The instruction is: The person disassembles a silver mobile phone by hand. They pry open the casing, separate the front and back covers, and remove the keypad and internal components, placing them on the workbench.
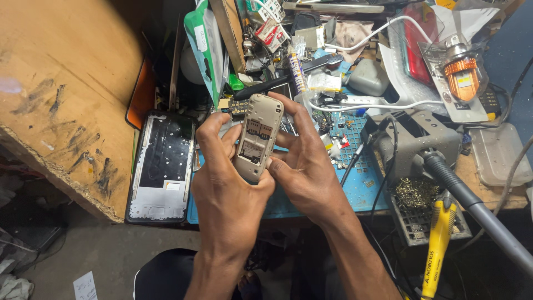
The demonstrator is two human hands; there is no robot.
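- Both hands held a small beige bar phone (257, 136) with its back cover off, its open battery and card bay facing up, above the front edge of the desk (483, 191).
- The left hand (225, 183) cradled the phone from below and from its nine o'clock side, fingers (214, 130) wrapped round the left edge — clenched on the phone.
- The right hand (305, 166) gripped it from three o'clock; its fingers (294, 114) curled over the upper right edge and the thumb pressed on the lower end of the phone.
- At nine o'clock from the hands lay a stripped smartphone frame (162, 166), dark inside with a pale rim, flat beside a worn wooden board (61, 94).
- Under the hands, a blue work mat (355, 186) covered the desk, strewn with small parts.
- At three o'clock stood a grey soldering stand (416, 144) with a thick grey hose (477, 211) — brass wool (413, 191) sat in its tray.
- At four o'clock lay a yellow-handled tool (438, 244).
- At two o'clock an orange-banded lamp in clear packaging (461, 75) rested among clutter, with a white cable (377, 105) running across.
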